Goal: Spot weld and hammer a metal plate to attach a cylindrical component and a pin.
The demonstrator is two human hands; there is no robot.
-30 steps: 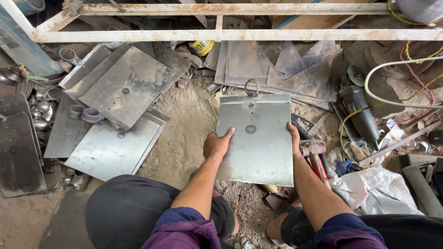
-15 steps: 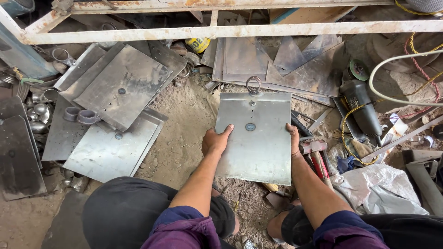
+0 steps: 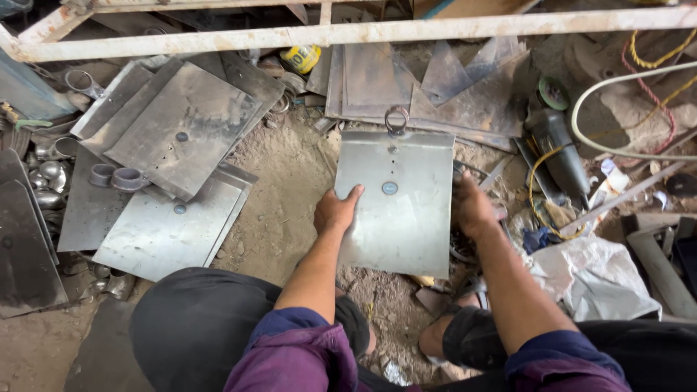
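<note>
A dusty workshop floor of packed dirt (image 3: 290, 181) lies under a pale painted metal frame (image 3: 363, 33) that crosses the far edge. One rectangular steel plate (image 3: 399, 210) is held flat just above the ground in the middle, with one ring (image 3: 396, 120) fixed at its far edge and one round stud near its centre. The left hand (image 3: 335, 210) clasps the plate's left edge, thumb lying on top and fingers hidden beneath. The right hand (image 3: 472, 207) grips the right edge the same way, fingers curled under. Both forearms reach forward from purple sleeves, the knees spread to either side.

To the left, a stack of similar steel plates (image 3: 174, 138) lies overlapping, at least four, with two short metal collars (image 3: 116, 176) resting on them. Far behind the held plate, more sheet offcuts (image 3: 435, 80) are piled. To the right lie one angle grinder (image 3: 559, 149) with a yellow cable and one crumpled white sack (image 3: 595, 279).
</note>
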